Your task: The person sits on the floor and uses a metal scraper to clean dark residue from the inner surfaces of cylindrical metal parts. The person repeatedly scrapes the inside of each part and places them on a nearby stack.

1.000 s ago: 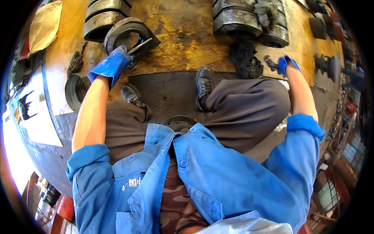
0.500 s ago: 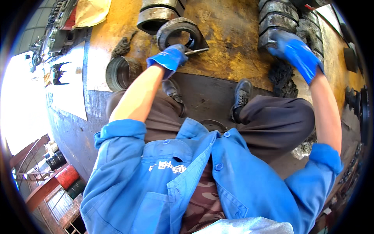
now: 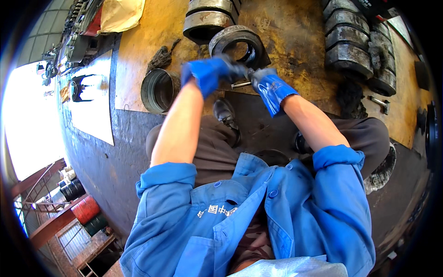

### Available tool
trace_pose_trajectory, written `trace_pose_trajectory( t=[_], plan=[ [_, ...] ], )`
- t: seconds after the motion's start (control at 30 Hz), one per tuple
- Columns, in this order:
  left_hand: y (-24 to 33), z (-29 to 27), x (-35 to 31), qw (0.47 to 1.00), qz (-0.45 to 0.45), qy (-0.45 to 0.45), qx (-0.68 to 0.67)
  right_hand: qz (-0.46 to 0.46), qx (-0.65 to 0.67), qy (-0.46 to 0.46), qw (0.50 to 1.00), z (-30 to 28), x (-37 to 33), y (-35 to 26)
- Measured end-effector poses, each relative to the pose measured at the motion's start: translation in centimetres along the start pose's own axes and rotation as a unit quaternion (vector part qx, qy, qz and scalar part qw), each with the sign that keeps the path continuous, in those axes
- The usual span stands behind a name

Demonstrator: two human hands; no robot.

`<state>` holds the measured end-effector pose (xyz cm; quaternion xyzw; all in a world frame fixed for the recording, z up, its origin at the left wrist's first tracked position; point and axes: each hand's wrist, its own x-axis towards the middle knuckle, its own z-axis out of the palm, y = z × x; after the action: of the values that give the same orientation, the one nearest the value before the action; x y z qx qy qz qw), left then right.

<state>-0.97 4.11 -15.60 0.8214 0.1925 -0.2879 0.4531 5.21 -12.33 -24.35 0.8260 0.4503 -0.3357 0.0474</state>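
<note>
My two gloved hands are close together in front of a thick dark metal ring (image 3: 220, 42) on the yellow-stained board. My left hand (image 3: 210, 74), in a blue glove, is smeared by motion at the fingers, so its grip cannot be made out. Beside it, my right hand (image 3: 268, 85), in a blue glove with a greyish front, has its fingers drawn together, and what they hold is hidden. A short bright metal rod (image 3: 241, 85) shows just below the gap between the hands; whether either hand grips it is unclear.
An open metal cylinder (image 3: 160, 91) stands left of my left forearm. More thick rings (image 3: 208, 22) are stacked beyond, and rows of rings (image 3: 348, 57) lie at right. Dark fibrous wads (image 3: 351, 99) and a small metal tool (image 3: 380, 104) lie near my right knee.
My right hand has come left from the right-hand rings to beside my left hand. My left hand has moved slightly nearer me relative to the single ring. The view has shifted a little.
</note>
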Motion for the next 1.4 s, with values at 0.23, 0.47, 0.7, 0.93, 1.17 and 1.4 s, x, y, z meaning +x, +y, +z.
trace_pose_trajectory(
  t=[0.23, 0.47, 0.7, 0.93, 1.17, 1.4],
  plan=[
    [-6.2, -6.6, 6.3, 0.938, -0.059, 0.331, 0.080, 0.007, 0.020, 0.002, 1.000, -0.8, 0.3, -0.7],
    [-11.8, -4.9, 12.6, 0.949, -0.101, 0.279, -0.110, 0.023, 0.054, -0.015, 0.998, -0.8, 0.8, -0.5],
    [-7.7, -3.5, 9.1, 0.961, -0.083, 0.211, -0.159, 0.011, 0.012, -0.059, 0.998, -0.1, 0.5, 0.6],
    [-9.2, 0.2, 9.9, 0.929, -0.070, 0.335, -0.139, 0.045, 0.025, -0.056, 0.997, 2.5, -1.0, -0.8],
    [-13.7, 5.7, 10.1, 0.886, 0.049, 0.441, -0.134, 0.021, -0.026, 0.017, 0.999, 5.5, -1.8, -1.8],
    [-10.5, 6.6, 9.0, 0.892, 0.027, 0.441, -0.098, 0.045, -0.004, 0.201, 0.978, 12.0, -2.1, 0.4]
  ],
)
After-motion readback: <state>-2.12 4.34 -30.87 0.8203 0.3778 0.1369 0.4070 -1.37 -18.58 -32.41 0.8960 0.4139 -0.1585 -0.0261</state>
